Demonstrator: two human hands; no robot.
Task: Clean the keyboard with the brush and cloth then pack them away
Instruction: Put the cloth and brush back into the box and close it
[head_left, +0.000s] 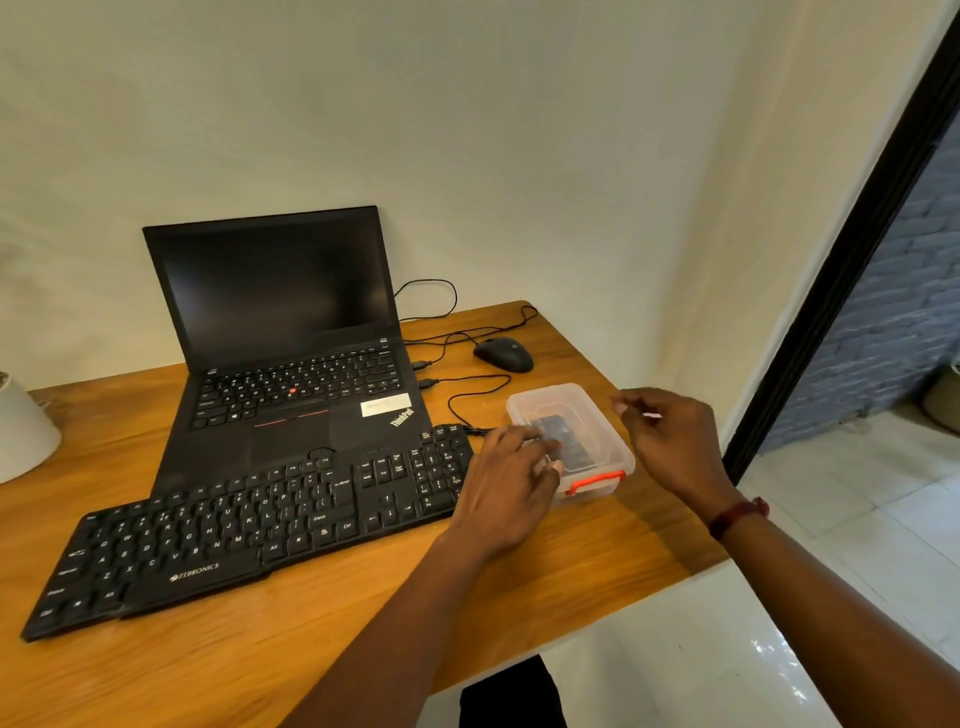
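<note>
Black keyboard (249, 525) lies on bench (363, 613) before laptop (291, 353) | clear box (571, 436) just right of it | left hand (511, 491) fingers spread on box, gripping nothing | right hand (670, 439) above, fingers loosely curled, empty

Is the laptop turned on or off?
It looks off. The laptop is open, but its screen is all black with nothing showing. It could just be asleep; that cannot be told.

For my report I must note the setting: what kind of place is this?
Probably a home or small-office work desk: an open laptop, an external keyboard and a wired mouse sit on a wooden table.
</note>
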